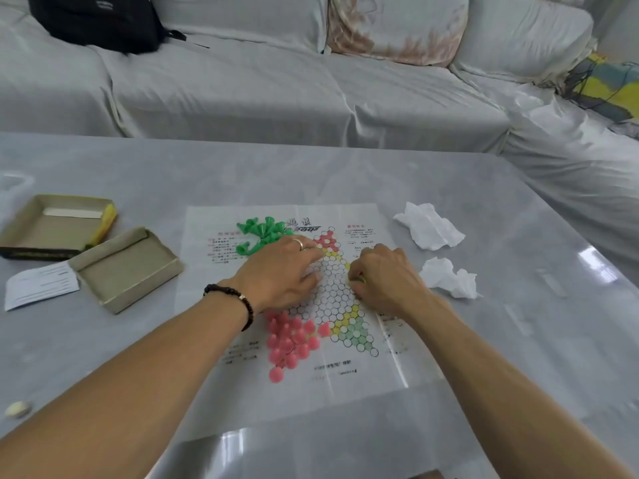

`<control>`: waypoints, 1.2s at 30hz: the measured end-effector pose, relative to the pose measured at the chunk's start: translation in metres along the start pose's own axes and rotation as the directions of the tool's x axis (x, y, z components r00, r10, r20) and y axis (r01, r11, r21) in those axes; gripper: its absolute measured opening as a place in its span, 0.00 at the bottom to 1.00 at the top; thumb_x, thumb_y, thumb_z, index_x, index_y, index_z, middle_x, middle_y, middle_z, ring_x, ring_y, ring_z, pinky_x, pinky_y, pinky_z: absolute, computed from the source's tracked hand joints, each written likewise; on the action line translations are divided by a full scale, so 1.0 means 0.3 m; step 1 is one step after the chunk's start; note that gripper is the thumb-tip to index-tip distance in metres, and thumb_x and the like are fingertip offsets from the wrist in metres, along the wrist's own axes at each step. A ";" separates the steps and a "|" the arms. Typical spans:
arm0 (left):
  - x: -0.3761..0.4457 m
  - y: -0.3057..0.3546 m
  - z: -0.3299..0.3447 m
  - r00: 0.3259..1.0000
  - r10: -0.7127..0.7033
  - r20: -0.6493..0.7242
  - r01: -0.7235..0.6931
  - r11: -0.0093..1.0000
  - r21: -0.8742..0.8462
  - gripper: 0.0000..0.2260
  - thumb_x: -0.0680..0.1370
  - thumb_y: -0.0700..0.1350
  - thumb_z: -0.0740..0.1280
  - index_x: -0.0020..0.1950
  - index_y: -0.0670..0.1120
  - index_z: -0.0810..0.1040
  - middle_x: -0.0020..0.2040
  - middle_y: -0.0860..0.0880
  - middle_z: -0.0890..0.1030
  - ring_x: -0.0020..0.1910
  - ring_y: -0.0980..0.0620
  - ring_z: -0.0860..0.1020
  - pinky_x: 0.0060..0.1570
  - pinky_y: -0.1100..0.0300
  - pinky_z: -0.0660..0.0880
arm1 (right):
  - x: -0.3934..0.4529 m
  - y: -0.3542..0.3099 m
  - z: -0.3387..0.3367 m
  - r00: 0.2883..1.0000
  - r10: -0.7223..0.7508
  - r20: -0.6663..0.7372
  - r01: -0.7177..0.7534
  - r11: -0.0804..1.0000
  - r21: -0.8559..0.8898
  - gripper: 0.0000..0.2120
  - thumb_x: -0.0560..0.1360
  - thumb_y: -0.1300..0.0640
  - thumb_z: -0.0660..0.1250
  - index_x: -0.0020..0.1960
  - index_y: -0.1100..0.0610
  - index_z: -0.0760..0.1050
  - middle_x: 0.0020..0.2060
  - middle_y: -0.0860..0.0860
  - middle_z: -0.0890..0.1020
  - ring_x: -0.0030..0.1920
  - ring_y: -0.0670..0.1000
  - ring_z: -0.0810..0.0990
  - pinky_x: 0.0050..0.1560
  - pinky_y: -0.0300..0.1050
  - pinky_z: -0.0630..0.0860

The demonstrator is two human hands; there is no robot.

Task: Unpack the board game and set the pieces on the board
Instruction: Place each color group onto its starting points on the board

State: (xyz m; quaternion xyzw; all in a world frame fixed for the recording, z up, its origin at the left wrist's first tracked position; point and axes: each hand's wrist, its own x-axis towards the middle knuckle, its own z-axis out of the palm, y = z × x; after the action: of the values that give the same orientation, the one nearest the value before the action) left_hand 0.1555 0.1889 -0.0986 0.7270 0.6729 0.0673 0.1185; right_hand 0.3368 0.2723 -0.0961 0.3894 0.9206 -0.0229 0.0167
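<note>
A paper Chinese-checkers board lies flat on the table, printed with circles and red, yellow and green corners. Several green cone pieces are heaped at its far left. Several pink cone pieces are heaped at its near left, one lying beside them. My left hand rests palm down on the board's left middle, fingers spread toward the far red corner. My right hand is curled over the board's right side, with a yellow piece showing under its fingers. What else it covers is hidden.
Two open cardboard box halves, the box lid and the box tray, sit at the left with a white paper slip beside them. Two crumpled tissues lie right of the board. A covered sofa with a black bag stands beyond the table.
</note>
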 end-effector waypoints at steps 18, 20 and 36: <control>0.111 0.037 0.056 0.995 0.022 0.099 -0.033 0.993 0.114 0.30 0.75 0.67 0.59 0.74 0.57 0.62 0.73 0.52 0.64 0.75 0.54 0.57 0.73 0.41 0.38 | 0.051 0.143 0.025 0.971 0.188 -0.145 -0.048 0.754 0.655 0.04 0.74 0.58 0.70 0.47 0.52 0.82 0.41 0.43 0.83 0.44 0.40 0.80 0.45 0.32 0.73; 0.106 0.040 0.055 0.996 0.018 0.092 -0.029 0.993 0.115 0.31 0.75 0.67 0.58 0.75 0.56 0.62 0.73 0.53 0.64 0.75 0.55 0.56 0.73 0.41 0.38 | 0.067 0.130 0.033 0.978 0.151 -0.140 -0.032 0.783 0.621 0.04 0.74 0.58 0.70 0.47 0.53 0.82 0.40 0.42 0.82 0.42 0.40 0.79 0.45 0.33 0.73; 0.065 0.050 0.059 0.997 -0.054 0.058 0.048 0.993 0.110 0.30 0.74 0.67 0.61 0.71 0.54 0.68 0.74 0.50 0.65 0.73 0.52 0.61 0.74 0.42 0.40 | 0.115 0.068 0.038 0.995 0.033 -0.091 0.011 0.891 0.454 0.07 0.75 0.58 0.68 0.50 0.53 0.82 0.44 0.46 0.83 0.45 0.45 0.79 0.51 0.43 0.78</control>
State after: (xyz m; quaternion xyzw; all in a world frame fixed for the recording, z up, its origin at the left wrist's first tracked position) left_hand 0.1762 0.2059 -0.1128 0.7167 0.6900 0.0056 0.1008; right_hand 0.3275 0.3107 -0.1099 0.3883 0.8873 -0.2186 -0.1188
